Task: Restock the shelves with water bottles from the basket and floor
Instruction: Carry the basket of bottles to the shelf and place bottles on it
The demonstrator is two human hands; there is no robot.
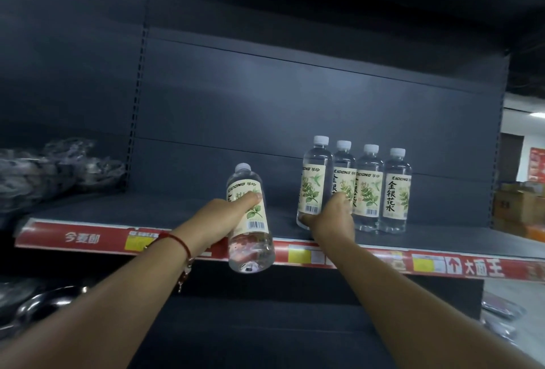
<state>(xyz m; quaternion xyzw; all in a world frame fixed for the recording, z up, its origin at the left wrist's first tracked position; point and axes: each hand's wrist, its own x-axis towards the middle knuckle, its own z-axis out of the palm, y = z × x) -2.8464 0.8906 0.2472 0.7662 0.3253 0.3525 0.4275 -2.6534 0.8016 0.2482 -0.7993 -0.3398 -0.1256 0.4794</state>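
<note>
My left hand (227, 212) grips a clear water bottle (250, 238) with a cream leaf label and white cap, tilted in the air in front of the shelf's red edge strip. My right hand (333, 218) holds another such bottle (314, 182) near its base, standing on the dark shelf (177, 209) at the left end of a row. Three more bottles (368, 188) stand upright to its right, close together. The basket and floor stock are out of view.
The shelf's red price strip (88, 237) runs along its front edge. Plastic-wrapped dark goods (44, 174) lie on the shelf section to the left. Cardboard boxes (519, 206) stand at the far right. A lower shelf (265, 324) sits below.
</note>
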